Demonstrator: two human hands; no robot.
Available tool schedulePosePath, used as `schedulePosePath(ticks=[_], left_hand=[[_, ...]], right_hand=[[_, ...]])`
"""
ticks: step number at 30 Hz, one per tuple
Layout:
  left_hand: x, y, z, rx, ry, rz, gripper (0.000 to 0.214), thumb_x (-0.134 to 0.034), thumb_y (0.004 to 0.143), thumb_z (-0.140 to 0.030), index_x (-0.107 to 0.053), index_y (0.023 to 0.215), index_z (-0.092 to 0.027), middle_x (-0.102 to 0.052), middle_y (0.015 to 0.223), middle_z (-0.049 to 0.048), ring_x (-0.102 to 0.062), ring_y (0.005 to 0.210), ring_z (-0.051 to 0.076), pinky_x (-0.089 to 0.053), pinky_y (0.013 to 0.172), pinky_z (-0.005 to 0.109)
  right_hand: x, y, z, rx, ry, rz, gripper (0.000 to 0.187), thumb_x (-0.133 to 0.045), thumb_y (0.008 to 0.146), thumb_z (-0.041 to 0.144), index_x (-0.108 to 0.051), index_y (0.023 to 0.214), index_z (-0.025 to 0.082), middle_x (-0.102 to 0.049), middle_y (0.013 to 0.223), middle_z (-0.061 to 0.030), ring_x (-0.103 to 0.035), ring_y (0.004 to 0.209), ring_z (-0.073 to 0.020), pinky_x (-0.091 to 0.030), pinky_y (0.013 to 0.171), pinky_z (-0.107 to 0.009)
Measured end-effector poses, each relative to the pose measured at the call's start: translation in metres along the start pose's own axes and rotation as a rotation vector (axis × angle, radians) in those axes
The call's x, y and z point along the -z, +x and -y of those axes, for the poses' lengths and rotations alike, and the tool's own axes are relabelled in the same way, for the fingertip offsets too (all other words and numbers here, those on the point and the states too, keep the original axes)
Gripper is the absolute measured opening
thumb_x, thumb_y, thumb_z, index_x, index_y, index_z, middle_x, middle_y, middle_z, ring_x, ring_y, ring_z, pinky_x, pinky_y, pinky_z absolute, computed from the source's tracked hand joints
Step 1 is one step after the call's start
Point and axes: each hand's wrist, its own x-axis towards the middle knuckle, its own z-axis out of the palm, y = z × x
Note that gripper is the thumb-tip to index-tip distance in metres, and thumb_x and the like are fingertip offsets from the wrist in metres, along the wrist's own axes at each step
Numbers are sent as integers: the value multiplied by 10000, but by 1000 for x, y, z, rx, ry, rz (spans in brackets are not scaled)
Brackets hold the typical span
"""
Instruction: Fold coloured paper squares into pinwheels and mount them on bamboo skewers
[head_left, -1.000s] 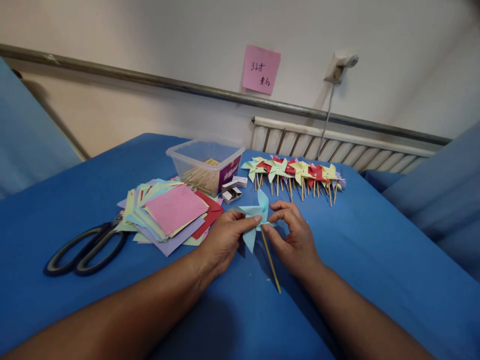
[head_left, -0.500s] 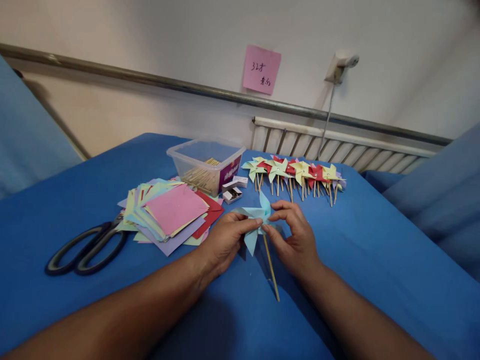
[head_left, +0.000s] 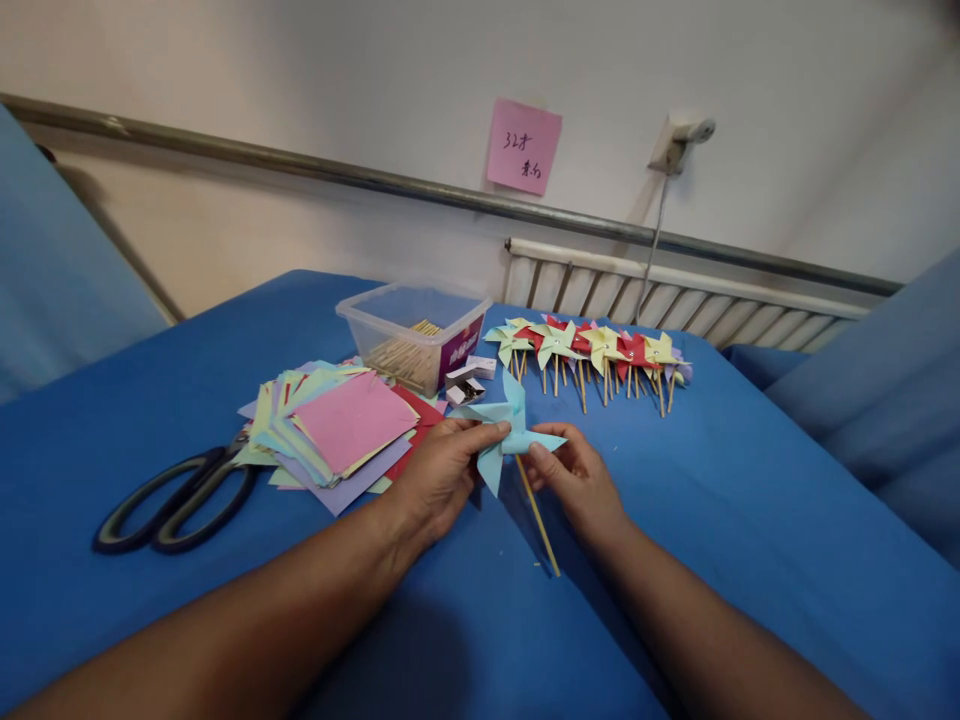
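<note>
A light blue paper pinwheel (head_left: 515,440) on a thin wooden stick (head_left: 538,520) is between my two hands above the table. My left hand (head_left: 442,475) grips it from the left, the thumb pressed near its centre and the other fingers behind the paper. On the other side, my right hand (head_left: 574,480) pinches the right-hand blade between thumb and fingers. The stick slants down toward me, its lower end free. Just beyond my left hand is a small open box (head_left: 465,390) with dark little pieces inside.
Coloured paper squares (head_left: 352,420) lie piled at left, beside large scissors (head_left: 180,500). Behind them stands a clear plastic tub (head_left: 405,340) of wooden sticks. Several finished pinwheels (head_left: 600,345) lie along the back of the blue-covered table (head_left: 750,520), near the radiator (head_left: 690,305).
The pinwheel has turned slightly and shifted a little left. My right hand has moved from around its centre and upper blade to pinching the right blade, which now points right.
</note>
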Motion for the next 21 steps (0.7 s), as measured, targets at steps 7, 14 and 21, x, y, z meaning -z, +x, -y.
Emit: schedulePosePath(ticks=[7,14,21], left_hand=[[-1,-3,3,-59,50,67,165,-697,729,-281,-673,797,-133,-662,687,38,-599,566,149,-469,535,269],[-4,-6,3,-82,88,63,189,-712,716,-301,-672,793,-133,-669,691,38,-607,545,154,-486,538,283],[-5,-8,2,-23,96,126,213,-709,722,-310,-693,833,-130,-667,639,47,-596,508,156,-468,507,274]], right_hand=[[-10,-4,-5,-86,244,151,311,-789,658,334,-601,858,188,-653,693,20,-586,538,-108,-455,495,-231],[-7,0,-6,-117,309,123,256,-781,671,310,-614,806,171,-625,644,25,-555,491,-88,-444,438,-205],[-7,-10,6,-137,409,141,337,-764,706,337,-581,952,197,-605,657,26,-554,531,-102,-428,431,-191]])
